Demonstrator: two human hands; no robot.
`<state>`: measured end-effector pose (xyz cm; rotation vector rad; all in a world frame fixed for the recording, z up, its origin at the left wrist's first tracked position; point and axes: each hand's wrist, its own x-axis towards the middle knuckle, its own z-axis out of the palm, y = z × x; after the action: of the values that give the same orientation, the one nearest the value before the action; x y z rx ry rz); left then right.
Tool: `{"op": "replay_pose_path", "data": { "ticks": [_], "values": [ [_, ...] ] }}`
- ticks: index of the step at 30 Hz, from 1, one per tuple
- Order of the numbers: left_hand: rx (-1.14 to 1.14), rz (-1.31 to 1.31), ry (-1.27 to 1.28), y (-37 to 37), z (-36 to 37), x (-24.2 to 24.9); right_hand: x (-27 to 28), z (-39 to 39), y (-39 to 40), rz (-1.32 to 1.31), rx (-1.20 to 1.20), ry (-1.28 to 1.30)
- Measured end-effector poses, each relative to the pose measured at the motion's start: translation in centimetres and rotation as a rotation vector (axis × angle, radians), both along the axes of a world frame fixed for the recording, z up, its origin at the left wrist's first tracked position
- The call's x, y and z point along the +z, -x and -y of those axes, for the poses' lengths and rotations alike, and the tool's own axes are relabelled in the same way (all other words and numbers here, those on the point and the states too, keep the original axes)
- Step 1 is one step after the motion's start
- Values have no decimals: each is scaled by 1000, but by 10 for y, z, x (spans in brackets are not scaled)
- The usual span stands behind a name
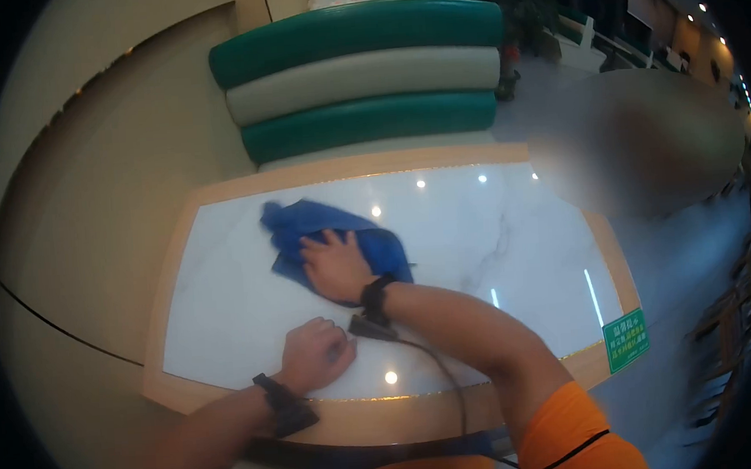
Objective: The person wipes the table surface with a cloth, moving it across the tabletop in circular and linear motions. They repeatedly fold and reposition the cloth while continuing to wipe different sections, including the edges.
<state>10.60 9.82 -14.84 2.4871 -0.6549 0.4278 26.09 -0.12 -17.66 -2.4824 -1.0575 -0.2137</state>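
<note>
A crumpled blue cloth (pixel 307 217) lies on the white marble-patterned tabletop (pixel 498 313), left of its middle. Spread across the cloth, the fingers of my right hand (pixel 336 266) lie flat and press down on it. My left hand (pixel 318 356) rests near the front edge of the table, its fingers curled into a loose fist, and nothing shows in them. Each wrist wears a black strap; a dark device (pixel 370 326) with a cable hangs by my right wrist.
A light wooden rim (pixel 385 416) borders the table. Beyond it stands a green and cream padded bench (pixel 367 73). A wall (pixel 102 206) runs along the left. A green sign (pixel 625 341) sits at the front right corner. A blurred patch hides part of the right side.
</note>
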Motion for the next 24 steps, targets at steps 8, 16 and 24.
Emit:
{"op": "replay_pose_path", "data": {
  "ticks": [8,16,24],
  "values": [
    [62,-2,5,-1,-1,-7,2,68,-21,15,-296,19],
    [70,-34,11,-1,-3,-9,-7,400,-54,13,-1031,154],
    [22,-14,-7,3,-5,-8,-17,479,-23,-108,-1212,190]
  ]
}}
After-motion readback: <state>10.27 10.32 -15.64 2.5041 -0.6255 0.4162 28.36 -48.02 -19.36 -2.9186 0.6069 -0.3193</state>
